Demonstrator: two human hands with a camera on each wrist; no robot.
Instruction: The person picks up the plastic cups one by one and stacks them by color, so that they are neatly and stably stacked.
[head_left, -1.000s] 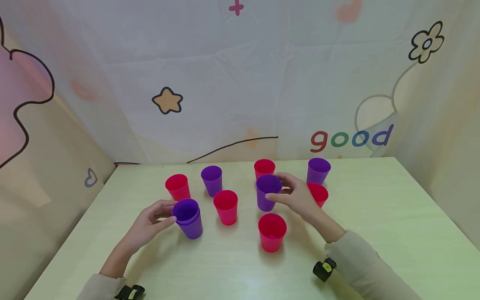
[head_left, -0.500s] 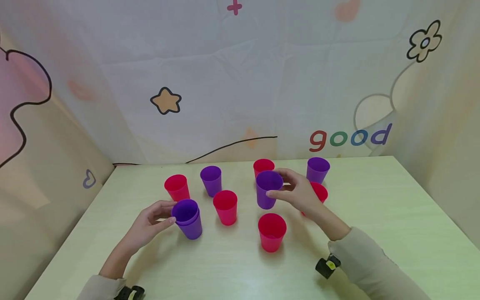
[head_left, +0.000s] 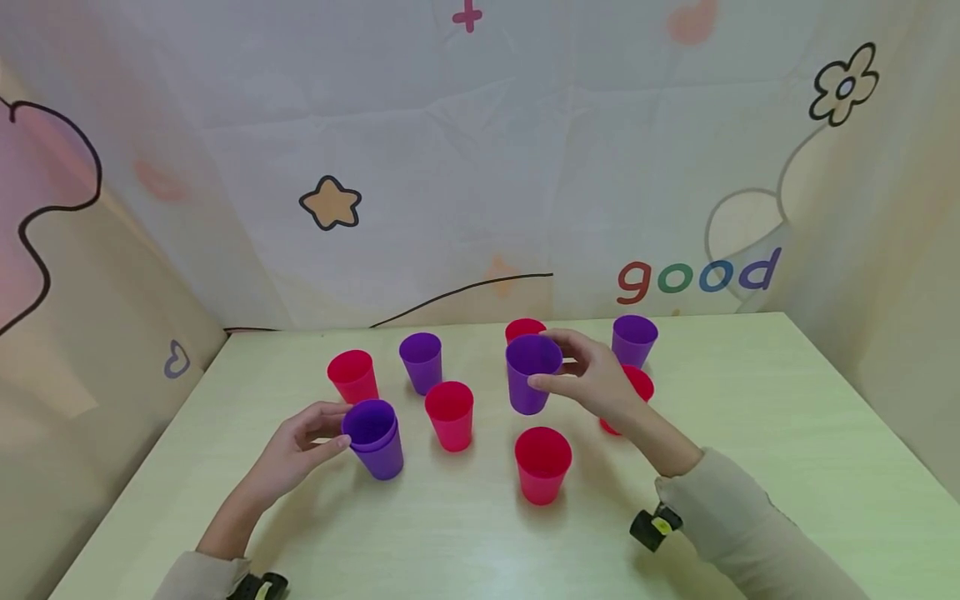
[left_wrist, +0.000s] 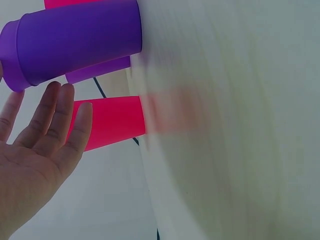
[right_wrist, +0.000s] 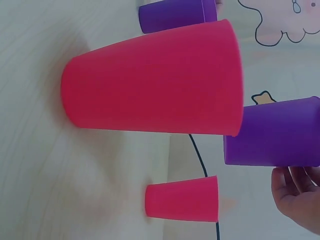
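Purple, likely thin plastic: left hand (head_left: 296, 454) pinching nested purple cups (head_left: 379, 452) at the upper rim, standing on the table (head_left: 427, 542); rightward, single purple cup (head_left: 521, 382) aloft, right hand (head_left: 596, 387) gripping its side. Should handle light, stiff, slightly slick; best held just below the rim.

Booth-like place, cartoon-printed cloth backdrop (head_left: 465, 183) on three sides, pale wood-grained table (head_left: 405, 542), kind of room unclear
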